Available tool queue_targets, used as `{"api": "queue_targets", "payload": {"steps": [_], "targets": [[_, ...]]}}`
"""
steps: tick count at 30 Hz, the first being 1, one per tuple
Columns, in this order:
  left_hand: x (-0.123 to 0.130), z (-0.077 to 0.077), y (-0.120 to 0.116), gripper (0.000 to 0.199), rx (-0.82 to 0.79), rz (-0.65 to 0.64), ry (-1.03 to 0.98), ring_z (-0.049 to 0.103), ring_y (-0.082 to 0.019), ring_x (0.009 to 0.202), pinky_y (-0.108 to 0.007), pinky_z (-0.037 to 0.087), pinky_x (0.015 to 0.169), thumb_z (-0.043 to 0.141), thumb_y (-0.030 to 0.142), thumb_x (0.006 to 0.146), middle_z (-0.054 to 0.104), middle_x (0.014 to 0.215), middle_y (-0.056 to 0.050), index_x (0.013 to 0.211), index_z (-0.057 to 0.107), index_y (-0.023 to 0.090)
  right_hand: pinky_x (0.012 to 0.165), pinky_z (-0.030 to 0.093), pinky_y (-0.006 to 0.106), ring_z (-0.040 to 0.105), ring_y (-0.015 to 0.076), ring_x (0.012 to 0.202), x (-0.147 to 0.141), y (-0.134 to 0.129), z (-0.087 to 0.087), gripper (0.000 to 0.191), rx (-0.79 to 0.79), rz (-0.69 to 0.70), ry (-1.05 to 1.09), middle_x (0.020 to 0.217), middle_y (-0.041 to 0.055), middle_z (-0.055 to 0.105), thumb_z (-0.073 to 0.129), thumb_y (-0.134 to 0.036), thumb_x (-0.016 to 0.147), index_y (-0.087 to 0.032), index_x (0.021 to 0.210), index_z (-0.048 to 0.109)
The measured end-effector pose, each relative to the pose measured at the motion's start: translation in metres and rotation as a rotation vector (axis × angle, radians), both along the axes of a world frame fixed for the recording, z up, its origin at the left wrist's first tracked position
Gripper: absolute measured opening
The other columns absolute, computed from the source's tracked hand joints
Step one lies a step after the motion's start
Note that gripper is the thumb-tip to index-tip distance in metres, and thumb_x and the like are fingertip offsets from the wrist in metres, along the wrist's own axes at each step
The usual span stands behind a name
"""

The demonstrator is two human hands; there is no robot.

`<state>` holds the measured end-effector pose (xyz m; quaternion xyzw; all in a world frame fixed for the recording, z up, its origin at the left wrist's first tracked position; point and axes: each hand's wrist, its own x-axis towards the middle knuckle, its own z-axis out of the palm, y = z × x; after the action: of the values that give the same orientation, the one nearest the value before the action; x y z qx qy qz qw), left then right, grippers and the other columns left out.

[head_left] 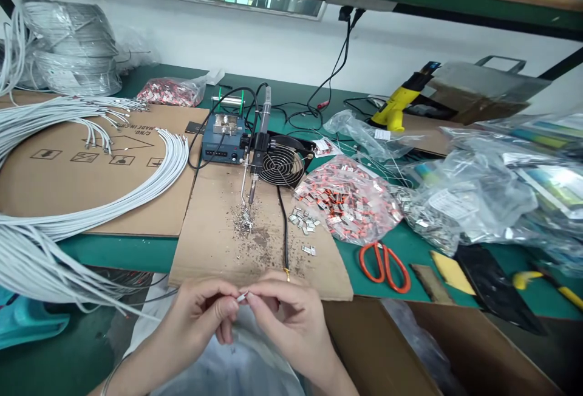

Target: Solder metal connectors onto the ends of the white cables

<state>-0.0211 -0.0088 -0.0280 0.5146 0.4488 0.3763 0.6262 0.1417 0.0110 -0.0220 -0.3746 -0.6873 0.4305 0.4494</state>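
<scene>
My left hand point(204, 314) and my right hand point(289, 317) meet in front of the bench's near edge. Both pinch a small white piece point(243, 297) between thumb and forefinger; it looks like the end of a white cable, though most of it is hidden by the fingers. From the bundle of white cables point(40, 262) at the left, one strand runs towards my left forearm. Just beyond the hands, a soldering iron point(260, 147) hangs tip down in a stand over a cardboard sheet point(214, 232) strewn with solder bits. Several loose metal connectors point(304, 221) lie right of it.
Behind the iron stand a blue soldering station point(223, 144), a solder spool point(230, 101) and a fan point(283, 165). To the right are a bag of orange-and-metal connectors point(348, 198), red-handled scissors point(385, 267) and a yellow heat gun point(403, 101). An open cardboard box point(378, 347) sits below the edge.
</scene>
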Motion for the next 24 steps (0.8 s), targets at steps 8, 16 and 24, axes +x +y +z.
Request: {"api": "queue_targets", "payload": {"steps": [8, 16, 24], "targets": [[-0.008, 0.008, 0.000, 0.034, 0.029, -0.128, 0.095, 0.050, -0.008, 0.051, -0.018, 0.037, 0.050, 0.055, 0.040, 0.083, 0.052, 0.062, -0.002, 0.066, 0.058, 0.010, 0.039, 0.017, 0.015, 0.021, 0.0012, 0.039, -0.019, -0.008, -0.019, 0.013, -0.906, 0.342, 0.854, 0.045, -0.0043, 0.038, 0.075, -0.030, 0.067, -0.017, 0.067, 0.069], [-0.011, 0.010, 0.001, 0.030, 0.342, -0.017, 0.518, 0.047, -0.009, 0.055, -0.019, 0.033, 0.051, 0.050, 0.033, 0.088, 0.052, 0.056, -0.001, 0.066, 0.058, 0.014, 0.047, 0.029, 0.019, 0.041, 0.0072, 0.055, 0.004, 0.004, -0.002, 0.015, -0.394, 0.132, 0.088, 0.066, 0.0027, 0.057, 0.064, -0.023, 0.075, -0.014, 0.086, 0.068], [-0.002, 0.008, -0.002, 0.032, 0.169, -0.023, 0.344, 0.044, -0.007, 0.047, -0.017, 0.032, 0.046, 0.056, 0.038, 0.083, 0.048, 0.051, 0.001, 0.063, 0.055, 0.014, 0.043, 0.026, 0.020, 0.035, 0.0067, 0.047, -0.003, 0.002, 0.000, 0.021, -0.240, 0.074, 0.097, 0.050, -0.0004, 0.047, 0.063, -0.024, 0.074, -0.012, 0.058, 0.056]]}}
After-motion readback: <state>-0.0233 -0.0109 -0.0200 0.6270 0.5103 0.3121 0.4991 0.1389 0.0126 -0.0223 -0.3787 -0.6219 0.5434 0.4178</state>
